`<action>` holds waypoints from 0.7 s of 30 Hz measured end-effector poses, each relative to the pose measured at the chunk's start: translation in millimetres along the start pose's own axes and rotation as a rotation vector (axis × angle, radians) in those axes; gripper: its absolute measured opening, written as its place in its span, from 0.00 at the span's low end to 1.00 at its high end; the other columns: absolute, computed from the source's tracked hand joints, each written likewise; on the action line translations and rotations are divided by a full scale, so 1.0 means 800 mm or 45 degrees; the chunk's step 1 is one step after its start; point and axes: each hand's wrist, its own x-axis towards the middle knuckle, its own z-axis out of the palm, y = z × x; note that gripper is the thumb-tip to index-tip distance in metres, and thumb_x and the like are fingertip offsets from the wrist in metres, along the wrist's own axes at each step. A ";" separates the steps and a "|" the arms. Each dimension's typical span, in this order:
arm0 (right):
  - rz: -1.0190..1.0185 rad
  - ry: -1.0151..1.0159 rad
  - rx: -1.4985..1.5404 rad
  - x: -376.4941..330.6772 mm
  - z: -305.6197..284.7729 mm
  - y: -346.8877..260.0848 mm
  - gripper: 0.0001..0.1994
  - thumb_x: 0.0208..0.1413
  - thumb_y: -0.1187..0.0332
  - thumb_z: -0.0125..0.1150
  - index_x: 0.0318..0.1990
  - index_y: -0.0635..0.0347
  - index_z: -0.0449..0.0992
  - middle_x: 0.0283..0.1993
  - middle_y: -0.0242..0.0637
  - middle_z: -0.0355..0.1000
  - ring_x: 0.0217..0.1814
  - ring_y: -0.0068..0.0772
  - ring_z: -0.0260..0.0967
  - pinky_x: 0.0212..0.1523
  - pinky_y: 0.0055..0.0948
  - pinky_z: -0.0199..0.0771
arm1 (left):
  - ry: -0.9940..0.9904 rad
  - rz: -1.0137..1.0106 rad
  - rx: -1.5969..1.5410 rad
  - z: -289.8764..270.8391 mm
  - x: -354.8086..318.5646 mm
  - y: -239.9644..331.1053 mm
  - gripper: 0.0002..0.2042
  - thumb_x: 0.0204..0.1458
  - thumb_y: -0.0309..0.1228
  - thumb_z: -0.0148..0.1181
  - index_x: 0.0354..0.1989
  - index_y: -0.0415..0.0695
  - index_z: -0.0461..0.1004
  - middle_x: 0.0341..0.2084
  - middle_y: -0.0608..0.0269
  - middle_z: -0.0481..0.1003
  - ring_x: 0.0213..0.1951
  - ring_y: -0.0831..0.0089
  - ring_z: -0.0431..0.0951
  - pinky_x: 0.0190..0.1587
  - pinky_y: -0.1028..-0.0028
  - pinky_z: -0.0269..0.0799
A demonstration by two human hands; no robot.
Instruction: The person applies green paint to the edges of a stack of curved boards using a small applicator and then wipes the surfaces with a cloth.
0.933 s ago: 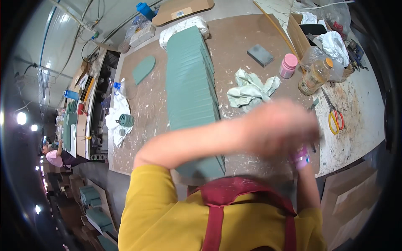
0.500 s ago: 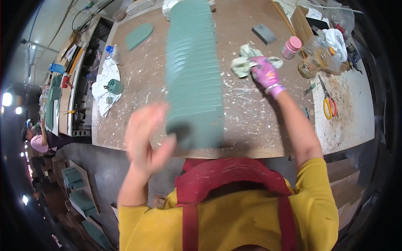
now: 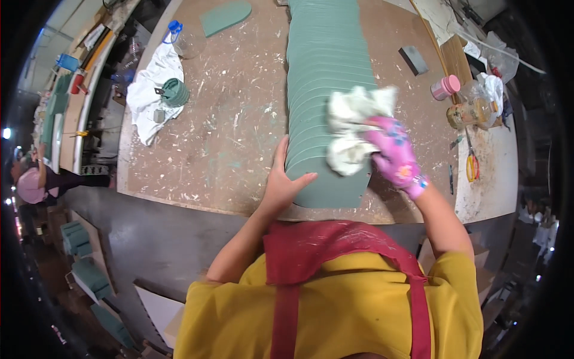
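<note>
At the near end of the overlapped green panels (image 3: 326, 72) on the counter (image 3: 233, 143), the bare left hand (image 3: 284, 184) rests loosely open at nine o'clock, nearer, thumb over their edge. The gloved right hand (image 3: 393, 154), toward two o'clock, grips a white cloth (image 3: 353, 110) over them. Their long row runs toward twelve.

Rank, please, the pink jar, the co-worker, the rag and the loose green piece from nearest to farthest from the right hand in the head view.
1. Rag, in the right hand
2. Pink jar, right side
3. Loose green piece, upper left
4. Co-worker, far left
</note>
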 end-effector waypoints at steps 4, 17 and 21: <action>0.687 0.077 0.037 -0.095 -0.048 0.082 0.16 0.49 0.72 0.57 0.47 0.61 0.74 0.46 0.45 0.73 0.51 0.47 0.70 0.56 0.38 0.67 | -0.015 0.029 -0.129 0.000 0.005 0.001 0.49 0.43 0.28 0.70 0.70 0.37 0.40 0.66 0.47 0.55 0.64 0.63 0.59 0.63 0.68 0.58; -0.049 -0.091 -0.124 0.110 0.023 -0.033 0.10 0.41 0.74 0.57 0.34 0.60 0.75 0.36 0.44 0.70 0.41 0.48 0.70 0.42 0.41 0.72 | -0.081 -0.080 -0.184 0.003 0.006 -0.001 0.48 0.45 0.25 0.69 0.70 0.34 0.40 0.60 0.47 0.62 0.59 0.65 0.66 0.60 0.70 0.64; -0.058 -0.142 -0.144 0.120 0.033 -0.046 0.09 0.42 0.75 0.58 0.35 0.61 0.74 0.37 0.44 0.69 0.41 0.48 0.70 0.41 0.41 0.71 | -0.045 -0.113 -0.361 0.004 -0.001 -0.001 0.47 0.45 0.23 0.68 0.70 0.35 0.40 0.58 0.50 0.64 0.56 0.68 0.68 0.57 0.71 0.66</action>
